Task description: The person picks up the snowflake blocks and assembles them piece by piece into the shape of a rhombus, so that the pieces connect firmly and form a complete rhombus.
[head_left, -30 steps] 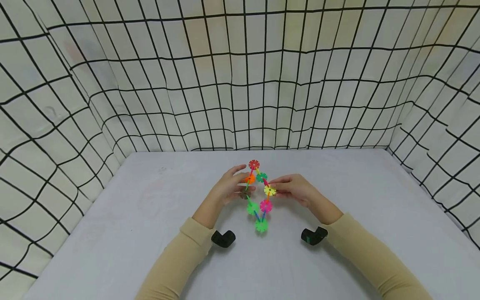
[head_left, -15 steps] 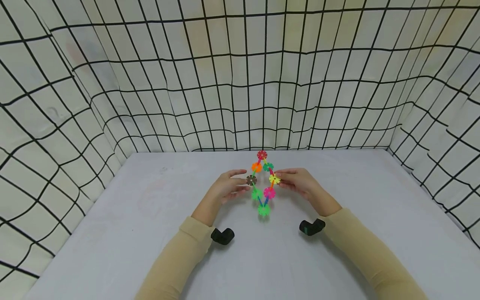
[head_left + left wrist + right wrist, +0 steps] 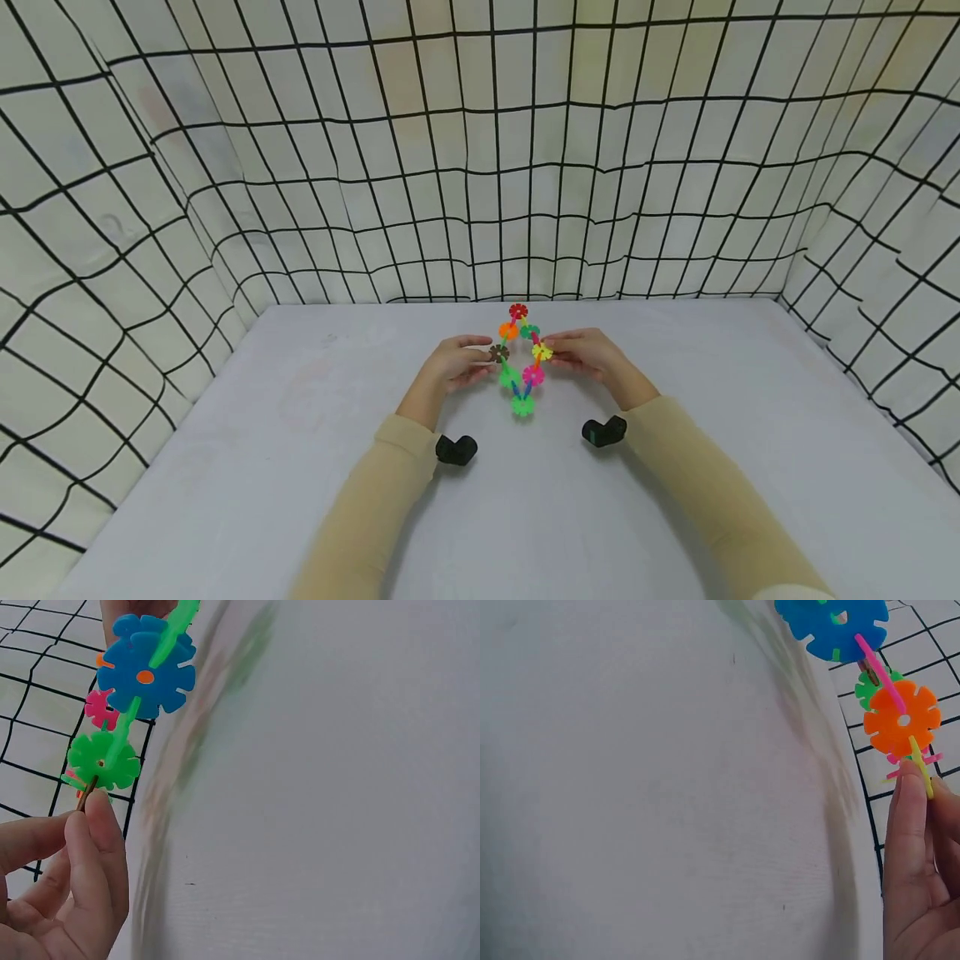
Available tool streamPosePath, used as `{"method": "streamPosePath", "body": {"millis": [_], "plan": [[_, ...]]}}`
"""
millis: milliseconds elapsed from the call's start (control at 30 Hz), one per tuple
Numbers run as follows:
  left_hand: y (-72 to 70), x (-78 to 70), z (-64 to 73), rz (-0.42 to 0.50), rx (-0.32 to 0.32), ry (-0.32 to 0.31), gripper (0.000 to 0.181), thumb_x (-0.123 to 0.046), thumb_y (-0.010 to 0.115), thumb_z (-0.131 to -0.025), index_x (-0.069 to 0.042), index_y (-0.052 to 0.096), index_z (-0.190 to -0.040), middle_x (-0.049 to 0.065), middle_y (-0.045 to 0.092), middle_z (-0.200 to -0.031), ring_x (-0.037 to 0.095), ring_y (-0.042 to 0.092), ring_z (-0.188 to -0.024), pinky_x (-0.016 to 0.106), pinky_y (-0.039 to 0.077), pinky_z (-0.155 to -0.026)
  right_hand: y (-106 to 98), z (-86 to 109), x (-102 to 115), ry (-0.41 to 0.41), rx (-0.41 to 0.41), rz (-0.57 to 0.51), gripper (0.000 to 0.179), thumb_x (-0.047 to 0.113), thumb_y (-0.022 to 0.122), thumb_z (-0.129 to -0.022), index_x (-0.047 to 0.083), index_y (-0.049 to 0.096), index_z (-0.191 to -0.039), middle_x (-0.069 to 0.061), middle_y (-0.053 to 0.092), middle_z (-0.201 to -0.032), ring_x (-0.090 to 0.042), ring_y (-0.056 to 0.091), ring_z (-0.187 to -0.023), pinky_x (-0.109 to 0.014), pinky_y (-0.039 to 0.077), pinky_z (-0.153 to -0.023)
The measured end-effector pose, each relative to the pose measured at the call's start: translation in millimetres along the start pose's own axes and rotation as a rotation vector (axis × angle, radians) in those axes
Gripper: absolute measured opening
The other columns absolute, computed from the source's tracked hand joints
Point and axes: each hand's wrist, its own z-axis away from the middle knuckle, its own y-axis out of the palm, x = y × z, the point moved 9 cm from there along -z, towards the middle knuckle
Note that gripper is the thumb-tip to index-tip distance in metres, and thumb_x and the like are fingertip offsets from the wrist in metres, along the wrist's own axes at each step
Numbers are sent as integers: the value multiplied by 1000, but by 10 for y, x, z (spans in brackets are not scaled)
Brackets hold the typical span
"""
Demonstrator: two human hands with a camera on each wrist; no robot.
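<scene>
A ring of colourful slotted plastic snowflake discs, joined edge to edge, stands upright between my hands in the head view. A red disc (image 3: pixel 518 311) tops it and a bright green disc (image 3: pixel 522 407) forms its lowest point. My left hand (image 3: pixel 459 363) pinches the brown disc (image 3: pixel 498 353) at the ring's left side. On the opposite side, my right hand (image 3: pixel 588 353) holds the yellow disc (image 3: pixel 542 352) between thumb and fingers. From the left wrist, a blue disc (image 3: pixel 169 694) and a green disc (image 3: pixel 112 769) show beyond the fingertips. The right wrist view shows an orange disc (image 3: pixel 885 735) beside the pinched yellow one.
A white table (image 3: pixel 262 467) lies under both forearms. White walls with a black grid (image 3: pixel 495 172) rise behind it and along both sides. A black wrist-camera piece (image 3: pixel 457 451) sits by the left cuff, another black piece (image 3: pixel 604 432) by the right.
The ring has moved away from the body, then slightly left, with the right hand holding the yellow disc. My left hand's spread fingers have closed in a pinch on the brown disc.
</scene>
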Motion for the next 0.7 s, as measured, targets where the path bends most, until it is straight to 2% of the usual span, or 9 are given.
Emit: {"method": "streamPosePath", "body": {"millis": [200,400,700], "plan": [[-42,46,-58,-22,-7,-39,42,5,57,-100,3,54,-143,8,65,-88,9,65,-66,15,52,-58,19,-64,-56,27,26,47,37,10,63,-103,-4,61,-137,-6,70,-104,-11,69,-75,-23,58,-76],[-90,91,-91,-36,-15,-68,39,4,59,-100,3,57,-140,9,66,-87,10,66,-67,15,53,-60,66,-71,-98,63,55,37,38,10,64,-102,-3,60,-139,-6,68,-102,-12,67,-77,-24,58,-77],[-119,102,-96,-86,-35,-64,33,1,62,-100,3,63,-133,7,68,-87,10,67,-68,16,54,-61,55,-71,-121,72,54,23,39,11,64,-103,-3,59,-139,-6,68,-102,-11,66,-78,-24,58,-78]]}}
